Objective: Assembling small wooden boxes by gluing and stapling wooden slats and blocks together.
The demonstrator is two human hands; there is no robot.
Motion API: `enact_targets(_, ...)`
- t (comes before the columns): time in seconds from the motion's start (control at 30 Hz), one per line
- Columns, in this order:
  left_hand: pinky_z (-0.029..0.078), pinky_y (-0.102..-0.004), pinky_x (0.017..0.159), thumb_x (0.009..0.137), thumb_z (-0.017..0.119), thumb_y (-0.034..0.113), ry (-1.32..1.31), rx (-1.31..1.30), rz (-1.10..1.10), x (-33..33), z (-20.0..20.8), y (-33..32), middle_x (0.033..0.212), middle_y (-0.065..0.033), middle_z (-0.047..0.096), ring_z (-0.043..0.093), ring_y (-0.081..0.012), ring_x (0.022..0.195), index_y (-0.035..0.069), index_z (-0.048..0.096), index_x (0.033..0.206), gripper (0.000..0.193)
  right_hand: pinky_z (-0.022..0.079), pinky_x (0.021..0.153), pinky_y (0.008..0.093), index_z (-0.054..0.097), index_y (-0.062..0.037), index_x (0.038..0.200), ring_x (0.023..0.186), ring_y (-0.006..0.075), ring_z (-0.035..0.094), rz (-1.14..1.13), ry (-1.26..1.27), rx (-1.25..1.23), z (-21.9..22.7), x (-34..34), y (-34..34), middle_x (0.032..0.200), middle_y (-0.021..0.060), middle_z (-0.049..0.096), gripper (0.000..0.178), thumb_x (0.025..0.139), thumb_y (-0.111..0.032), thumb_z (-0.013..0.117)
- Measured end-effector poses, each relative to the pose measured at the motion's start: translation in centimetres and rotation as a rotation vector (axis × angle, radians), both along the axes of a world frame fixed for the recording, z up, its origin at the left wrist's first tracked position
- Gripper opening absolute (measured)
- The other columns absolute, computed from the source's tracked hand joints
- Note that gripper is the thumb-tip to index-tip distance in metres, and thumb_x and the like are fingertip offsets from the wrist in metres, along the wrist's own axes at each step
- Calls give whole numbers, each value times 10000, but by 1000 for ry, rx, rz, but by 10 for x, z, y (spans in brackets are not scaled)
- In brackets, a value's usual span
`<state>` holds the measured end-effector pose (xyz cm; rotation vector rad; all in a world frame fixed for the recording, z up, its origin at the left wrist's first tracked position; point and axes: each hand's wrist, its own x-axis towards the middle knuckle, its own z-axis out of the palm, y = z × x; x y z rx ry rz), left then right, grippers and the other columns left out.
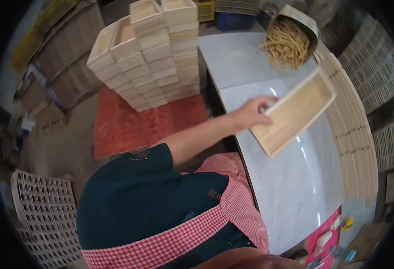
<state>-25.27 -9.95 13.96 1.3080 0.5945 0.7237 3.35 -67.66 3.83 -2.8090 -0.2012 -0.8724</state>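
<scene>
1. Box (300, 112), open-topped and of pale wood, is in the air over the counter (291, 197), right of centre in the frame, slanting up to the right. Its inside faces the view; whether its lower corner touches the counter I cannot tell. The rest follows from left to right.
2. Racks (40, 210) with a grid of openings stand at the lower left, well apart from the box.
3. A stack (154, 65) of similar boxes rises at the upper centre-left, in columns set close side by side; their flat sides likely let them pile steadily.
4. Beneath it lies a red board (120, 130), probably to keep the wood off the floor.
5. The left hand (254, 113) is clamped on the box's left end, thumb on the lower side and fingers above. The thin wall seems to suit such a pinch, leaving the hollow uncovered. The right hand does not show, so I cannot tell its state.
6. Tan strips (288, 42) spill from a tipped container at the upper right, its mouth toward the counter, perhaps for easy reach.
7. Slats (351, 134) line the counter's right edge, packed together, presumably to save room.
8. A pink cloth (313, 240) lies at the lower right under small items.
</scene>
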Motion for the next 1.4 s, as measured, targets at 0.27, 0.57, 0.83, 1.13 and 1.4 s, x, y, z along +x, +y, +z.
enact_targets(0.27, 464, -392, 1031, 833, 616, 22, -245, 567, 1179, -228, 173, 71, 1404, -246, 538, 533, -356, 1269, -34, 489, 1442, 624, 501, 827, 505, 659, 73, 992, 806, 464, 587, 740, -569, 450, -40, 67, 28, 894, 283, 647, 307, 861, -203, 632)
enact_targets(0.57, 556, -322, 743, 761, 679, 30, 203, 411, 1406, -428, 155, 154, 1121, -215, 655, 658, -276, 874, -74, 619, 1238, 492, 490, 872, 491, 651, 53, 1012, 853, 448, 581, 389, -567, 21, -15, 51, 81, 937, 272, 637, 270, 859, -169, 640)
enact_targets(0.83, 564, -369, 778, 796, 728, 208, 647, 419, 1423, -434, 148, 177, 1116, -230, 665, 664, -319, 871, -124, 607, 1244, 570, 489, 906, 472, 657, 46, 1041, 887, 437, 584, 316, -436, 53, -30, 46, 106, 975, 264, 642, 272, 861, -158, 656)
enact_targets(1.13, 488, -417, 1010, 849, 730, 313, 1450, 413, 1160, -326, 216, 170, 1400, -196, 580, 584, -386, 1218, -43, 537, 1407, 690, 411, 1062, 436, 618, -44, 1275, 1134, 367, 574, 230, -6, 172, -121, 120, 81, 1230, 226, 621, 459, 923, -339, 605)
enact_targets(1.4, 565, -414, 736, 790, 661, 218, 1543, 534, 1059, -345, 172, 242, 935, -198, 738, 691, -359, 793, -115, 719, 1041, 422, 335, 1177, 330, 530, -172, 1469, 1340, 287, 530, 74, 469, 274, -63, 72, 111, 1430, 182, 580, 610, 967, -519, 544)
